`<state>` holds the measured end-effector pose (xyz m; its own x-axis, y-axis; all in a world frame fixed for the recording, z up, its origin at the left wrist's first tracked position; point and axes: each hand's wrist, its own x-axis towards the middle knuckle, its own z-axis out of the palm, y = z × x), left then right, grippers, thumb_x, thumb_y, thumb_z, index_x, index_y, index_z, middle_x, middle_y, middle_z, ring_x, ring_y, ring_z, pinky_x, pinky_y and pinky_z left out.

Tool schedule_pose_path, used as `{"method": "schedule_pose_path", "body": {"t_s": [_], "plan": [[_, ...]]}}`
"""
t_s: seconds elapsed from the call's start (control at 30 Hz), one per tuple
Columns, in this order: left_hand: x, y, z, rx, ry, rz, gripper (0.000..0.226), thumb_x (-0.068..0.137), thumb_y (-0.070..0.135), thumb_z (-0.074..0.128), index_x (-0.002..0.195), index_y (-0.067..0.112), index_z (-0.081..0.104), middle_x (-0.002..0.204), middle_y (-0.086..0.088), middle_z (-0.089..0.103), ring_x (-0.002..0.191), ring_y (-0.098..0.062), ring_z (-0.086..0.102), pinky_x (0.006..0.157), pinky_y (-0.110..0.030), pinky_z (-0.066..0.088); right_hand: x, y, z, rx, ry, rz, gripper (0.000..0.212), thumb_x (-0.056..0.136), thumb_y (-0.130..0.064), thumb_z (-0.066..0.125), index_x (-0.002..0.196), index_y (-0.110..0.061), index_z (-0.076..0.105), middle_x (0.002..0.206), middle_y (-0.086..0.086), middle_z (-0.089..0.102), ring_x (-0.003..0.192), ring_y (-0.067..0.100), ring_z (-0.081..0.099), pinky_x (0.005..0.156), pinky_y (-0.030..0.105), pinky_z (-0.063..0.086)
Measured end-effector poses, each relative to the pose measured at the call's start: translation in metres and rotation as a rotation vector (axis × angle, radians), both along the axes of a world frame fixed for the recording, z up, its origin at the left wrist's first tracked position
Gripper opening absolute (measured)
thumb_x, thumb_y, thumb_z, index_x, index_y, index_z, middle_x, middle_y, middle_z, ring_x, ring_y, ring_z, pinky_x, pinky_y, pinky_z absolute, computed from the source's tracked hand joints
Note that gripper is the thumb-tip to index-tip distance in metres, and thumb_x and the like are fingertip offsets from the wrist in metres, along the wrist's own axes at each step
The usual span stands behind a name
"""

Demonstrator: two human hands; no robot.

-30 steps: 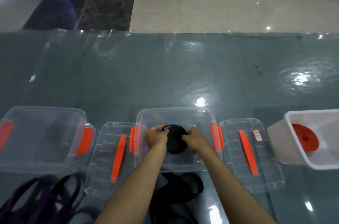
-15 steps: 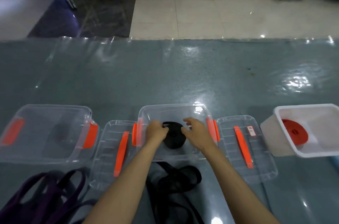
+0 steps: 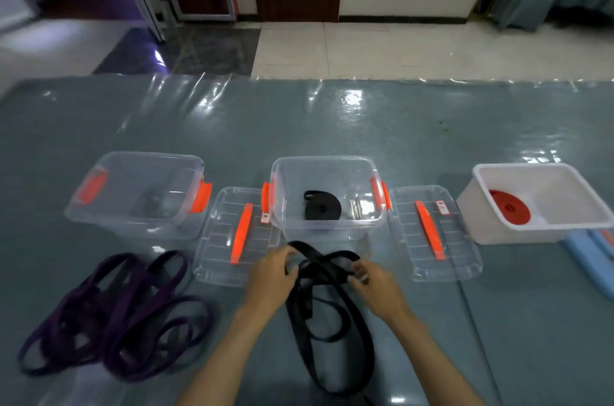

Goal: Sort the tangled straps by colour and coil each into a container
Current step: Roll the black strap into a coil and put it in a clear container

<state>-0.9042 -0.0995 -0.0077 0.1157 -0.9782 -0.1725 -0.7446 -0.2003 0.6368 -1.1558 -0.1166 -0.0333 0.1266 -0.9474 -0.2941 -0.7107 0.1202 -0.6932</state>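
glossy grey table (image 3: 332,126) carries everything. near the middle, the left hand (image 3: 270,279) and right hand (image 3: 375,282) each pinch a loop of the loose black strap (image 3: 329,316). just beyond, a coiled black strap (image 3: 323,210) lies in the middle clear container (image 3: 327,196). tangled purple straps (image 3: 113,316) lie at near left.

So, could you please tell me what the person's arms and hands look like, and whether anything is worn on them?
Both forearms are bare as far as the frame shows, with no sleeves, gloves, watch or bracelet in view. The left hand shows nothing worn. The right hand has a small pale glint on one finger, too blurred to tell whether it is a ring.
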Motion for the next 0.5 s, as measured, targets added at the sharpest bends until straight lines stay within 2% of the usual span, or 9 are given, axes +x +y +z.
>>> {"method": "schedule_pose_path", "body": {"t_s": [0.07,0.1,0.13,0.2,0.23,0.3,0.37,0.43,0.5], "plan": [[-0.006,0.014,-0.022,0.107,0.042,-0.037,0.045,0.096,0.030,0.073,0.138,0.021,0.060,0.129,0.003,0.059,0.124,-0.021,0.060,0.098,-0.030,0.045,0.003,0.017,-0.017,0.149,-0.077,0.020,0.037,0.098,-0.024,0.073,0.132,-0.016,0.061,0.111,-0.002,0.068,0.101,0.015,0.066,0.087,0.022,0.052],[-0.010,0.019,-0.031,0.132,0.059,-0.060,0.050,0.096,0.030,0.073,0.143,0.021,0.056,0.133,0.002,0.055,0.129,-0.023,0.056,0.104,-0.030,0.043,0.005,0.023,-0.023,0.196,-0.130,0.017,0.042,0.099,-0.025,0.072,0.137,-0.021,0.056,0.116,-0.002,0.067,0.107,0.015,0.066,0.089,0.021,0.050],[-0.014,0.021,-0.039,0.139,0.056,-0.083,0.053,0.097,0.029,0.072,0.146,0.021,0.054,0.138,-0.001,0.053,0.133,-0.025,0.054,0.109,-0.034,0.043,0.007,0.028,-0.027,0.217,-0.171,0.002,0.041,0.099,-0.025,0.072,0.136,-0.024,0.054,0.118,-0.002,0.067,0.109,0.016,0.065,0.091,0.021,0.049],[-0.023,0.025,-0.049,0.129,0.050,-0.095,0.050,0.098,0.024,0.070,0.146,0.024,0.056,0.143,-0.004,0.052,0.135,-0.027,0.053,0.114,-0.039,0.043,0.011,0.032,-0.032,0.204,-0.220,-0.076,0.023,0.100,-0.026,0.071,0.121,-0.020,0.062,0.111,-0.003,0.069,0.108,0.017,0.066,0.088,0.021,0.048],[-0.027,0.028,-0.052,0.129,0.070,-0.097,0.045,0.099,0.021,0.069,0.143,0.026,0.060,0.143,-0.004,0.052,0.136,-0.026,0.052,0.115,-0.036,0.041,0.012,0.033,-0.032,0.194,-0.244,-0.130,0.018,0.102,-0.028,0.069,0.113,-0.015,0.067,0.107,-0.001,0.071,0.105,0.020,0.068,0.085,0.020,0.048],[-0.032,0.034,-0.055,0.153,0.126,-0.120,0.039,0.099,0.018,0.067,0.136,0.029,0.066,0.143,-0.002,0.049,0.139,-0.022,0.047,0.113,-0.026,0.036,0.013,0.033,-0.030,0.187,-0.264,-0.223,0.027,0.104,-0.037,0.063,0.104,-0.011,0.069,0.100,0.003,0.073,0.099,0.023,0.069,0.078,0.022,0.048],[-0.036,0.040,-0.058,0.179,0.180,-0.146,0.035,0.099,0.022,0.069,0.134,0.029,0.068,0.142,-0.001,0.049,0.140,-0.021,0.045,0.111,-0.021,0.033,0.010,0.032,-0.027,0.181,-0.265,-0.319,0.035,0.105,-0.046,0.058,0.103,-0.012,0.067,0.099,0.003,0.071,0.096,0.021,0.067,0.080,0.027,0.050],[-0.038,0.044,-0.060,0.168,0.189,-0.181,0.033,0.099,0.033,0.072,0.132,0.030,0.070,0.140,-0.001,0.052,0.137,-0.021,0.047,0.113,-0.023,0.034,0.006,0.028,-0.027,0.185,-0.288,-0.421,0.037,0.105,-0.047,0.058,0.107,-0.011,0.064,0.102,0.005,0.069,0.098,0.021,0.066,0.084,0.034,0.052],[-0.039,0.047,-0.059,0.167,0.202,-0.205,0.030,0.101,0.040,0.068,0.130,0.034,0.073,0.138,0.000,0.054,0.136,-0.019,0.047,0.117,-0.029,0.035,0.005,0.024,-0.025,0.191,-0.295,-0.504,0.035,0.103,-0.041,0.063,0.112,-0.008,0.059,0.107,0.007,0.067,0.099,0.023,0.064,0.075,0.031,0.049]]}}
